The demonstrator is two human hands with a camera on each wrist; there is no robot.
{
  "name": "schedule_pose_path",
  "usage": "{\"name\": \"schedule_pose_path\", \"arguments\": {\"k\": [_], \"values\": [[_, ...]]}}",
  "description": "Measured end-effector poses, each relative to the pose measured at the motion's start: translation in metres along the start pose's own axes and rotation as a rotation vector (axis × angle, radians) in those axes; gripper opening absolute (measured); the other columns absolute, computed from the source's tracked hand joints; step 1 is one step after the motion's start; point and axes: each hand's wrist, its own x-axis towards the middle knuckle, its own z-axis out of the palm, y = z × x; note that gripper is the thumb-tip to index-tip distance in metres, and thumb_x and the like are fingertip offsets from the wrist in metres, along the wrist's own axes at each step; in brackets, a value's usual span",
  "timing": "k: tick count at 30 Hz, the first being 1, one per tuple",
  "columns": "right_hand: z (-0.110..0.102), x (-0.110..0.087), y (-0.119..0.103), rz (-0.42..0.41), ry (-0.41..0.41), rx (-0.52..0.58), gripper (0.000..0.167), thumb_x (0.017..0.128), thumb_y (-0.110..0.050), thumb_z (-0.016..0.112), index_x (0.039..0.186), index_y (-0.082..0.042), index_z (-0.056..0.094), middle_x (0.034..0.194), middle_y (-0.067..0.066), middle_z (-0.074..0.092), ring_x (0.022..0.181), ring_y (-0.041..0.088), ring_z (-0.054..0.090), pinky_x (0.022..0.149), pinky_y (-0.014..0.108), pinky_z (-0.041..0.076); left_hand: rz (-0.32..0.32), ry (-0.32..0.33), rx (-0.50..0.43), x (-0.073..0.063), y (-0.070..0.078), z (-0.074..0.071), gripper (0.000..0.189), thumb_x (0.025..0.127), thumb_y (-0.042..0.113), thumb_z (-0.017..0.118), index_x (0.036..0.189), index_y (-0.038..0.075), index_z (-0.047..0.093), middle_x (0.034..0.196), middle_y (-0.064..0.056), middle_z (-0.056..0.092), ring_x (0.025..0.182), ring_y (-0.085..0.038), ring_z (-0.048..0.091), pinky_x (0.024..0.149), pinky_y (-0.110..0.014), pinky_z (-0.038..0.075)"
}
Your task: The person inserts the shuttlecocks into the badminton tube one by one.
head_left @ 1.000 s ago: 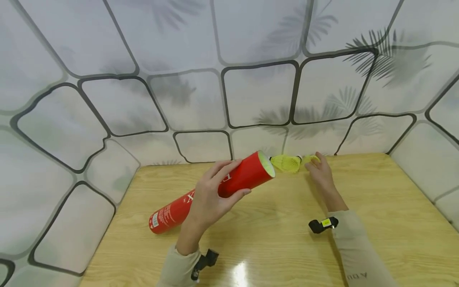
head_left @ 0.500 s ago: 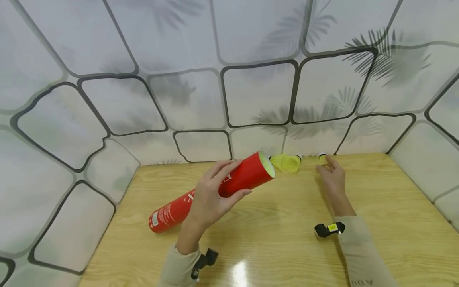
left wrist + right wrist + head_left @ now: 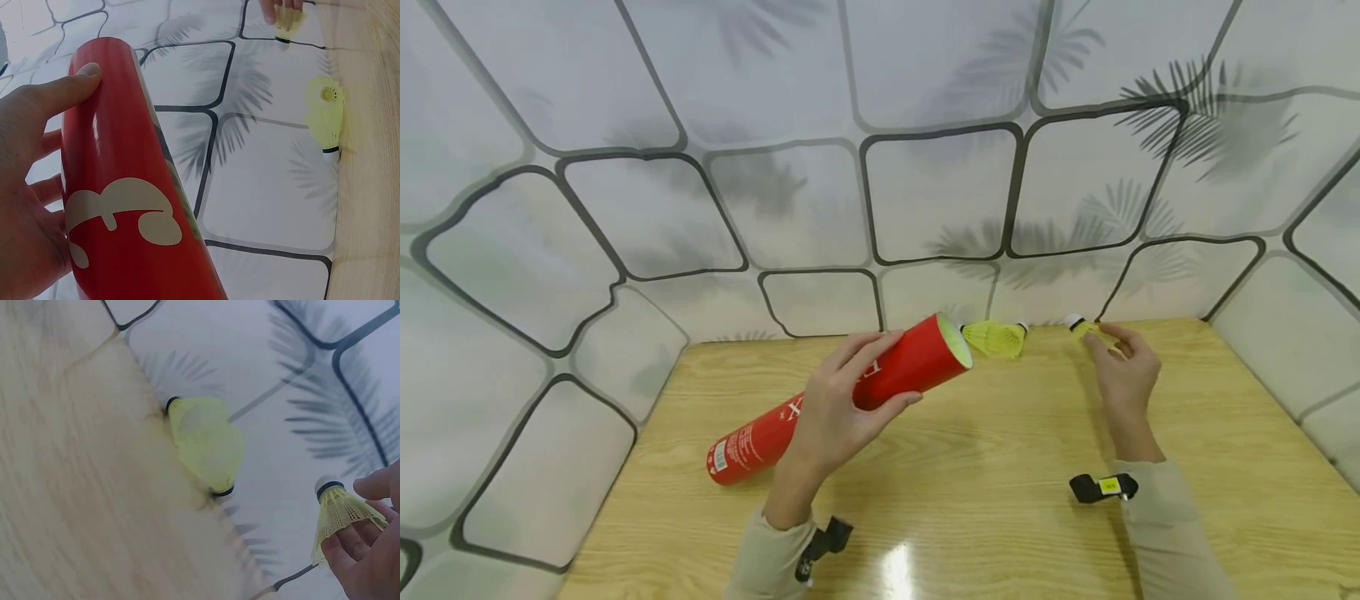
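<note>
A red cylindrical shuttlecock tube (image 3: 917, 360) is tilted over the table, its open end raised toward the right. My left hand (image 3: 831, 417) grips it around the middle, thumb and fingers on either side. In the right wrist view, my right hand (image 3: 369, 550) pinches a yellow shuttlecock (image 3: 340, 512) by its skirt, with the white cork (image 3: 326, 482) pointing up. The head view has this right hand (image 3: 1126, 371) near the table's back edge, to the right of the tube. Between the hands, two more yellow shuttlecocks (image 3: 996, 338) lie skirt to skirt against the wall.
The light wooden table (image 3: 985, 483) meets a pale wall (image 3: 940, 192) patterned with dark outlines and palm leaves at its back edge. Side panels of the same pattern close in at left and right. Black cameras (image 3: 1103, 487) sit on both wrists.
My right hand has drawn its shuttlecock rightward, away from the other two, and its cork has come into view. The left hand and the tube have stayed nearly still.
</note>
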Motion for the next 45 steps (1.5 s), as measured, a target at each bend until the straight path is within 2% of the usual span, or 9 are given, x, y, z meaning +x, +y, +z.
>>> {"name": "schedule_pose_path", "arguments": {"k": [3,6,8,16,20,26,30,36,45], "values": [[0.0,-0.002,-0.008,-0.085,-0.009,0.046,0.024,0.088,-0.003,0.078,0.111,0.0,0.073,0.098,-0.004,0.068,0.061,0.003,0.052,0.053,0.012,0.043,0.001,0.0,0.001,0.0,0.0,0.0,0.066,0.082,0.027,0.089,0.141,0.017,0.062,0.132,-0.005,0.062,0.114,-0.022,0.063,0.085,-0.037,0.06],[0.0,-0.006,-0.018,-0.162,-0.04,0.101,0.025,0.087,0.003,0.077,0.111,0.004,0.071,0.082,-0.002,0.067,0.049,0.004,0.041,0.047,0.013,0.038,0.001,-0.001,-0.001,0.0,0.001,0.0,0.066,0.082,0.027,0.089,0.141,0.016,0.062,0.132,-0.005,0.062,0.113,-0.022,0.063,0.085,-0.037,0.06],[0.0,-0.01,-0.025,-0.193,-0.063,0.134,0.027,0.086,0.005,0.077,0.113,0.005,0.071,0.076,-0.001,0.065,0.049,0.004,0.043,0.048,0.013,0.041,-0.001,-0.002,0.001,0.0,0.002,0.0,0.066,0.082,0.027,0.089,0.141,0.016,0.062,0.132,-0.005,0.062,0.114,-0.022,0.063,0.085,-0.037,0.06],[0.001,-0.038,-0.06,-0.339,-0.161,0.179,0.028,0.087,0.006,0.076,0.114,0.007,0.07,0.087,0.007,0.069,0.061,0.008,0.058,0.058,0.014,0.049,0.0,-0.008,0.003,0.0,0.003,0.0,0.066,0.082,0.027,0.089,0.141,0.016,0.062,0.132,-0.005,0.062,0.114,-0.022,0.062,0.084,-0.037,0.06],[0.001,-0.049,-0.074,-0.372,-0.215,0.187,0.03,0.087,0.006,0.076,0.116,0.009,0.07,0.096,0.007,0.073,0.072,0.01,0.067,0.063,0.014,0.052,0.009,-0.014,0.001,0.001,0.004,0.0,0.066,0.082,0.027,0.089,0.141,0.016,0.062,0.133,-0.005,0.062,0.114,-0.022,0.063,0.084,-0.037,0.06],[0.0,-0.062,-0.093,-0.464,-0.301,0.087,0.034,0.089,0.008,0.073,0.123,0.006,0.068,0.101,0.007,0.073,0.082,0.01,0.07,0.07,0.015,0.055,0.012,-0.016,0.003,0.003,0.004,0.0,0.067,0.082,0.028,0.089,0.143,0.017,0.061,0.136,-0.004,0.061,0.117,-0.022,0.062,0.087,-0.037,0.06],[0.0,-0.073,-0.104,-0.479,-0.331,0.043,0.037,0.089,0.008,0.072,0.125,0.004,0.068,0.103,0.008,0.071,0.082,0.012,0.069,0.071,0.016,0.055,0.008,-0.016,0.003,0.003,0.004,0.0,0.067,0.082,0.027,0.089,0.143,0.018,0.061,0.136,-0.005,0.061,0.117,-0.022,0.062,0.086,-0.038,0.06],[0.002,-0.087,-0.113,-0.52,-0.35,0.041,0.041,0.085,0.011,0.076,0.125,0.004,0.068,0.096,0.005,0.075,0.077,0.011,0.07,0.071,0.016,0.055,0.001,-0.024,0.002,0.002,0.004,0.002,0.067,0.083,0.028,0.088,0.143,0.018,0.061,0.136,-0.005,0.061,0.118,-0.022,0.062,0.087,-0.037,0.06],[0.013,-0.098,-0.113,-0.62,-0.463,0.158,0.039,0.084,0.018,0.071,0.122,0.012,0.065,0.096,0.007,0.076,0.082,0.012,0.073,0.068,0.016,0.053,0.004,-0.035,0.005,0.001,0.005,0.006,0.066,0.083,0.03,0.088,0.142,0.019,0.061,0.136,-0.003,0.061,0.116,-0.021,0.062,0.087,-0.038,0.059]]}}
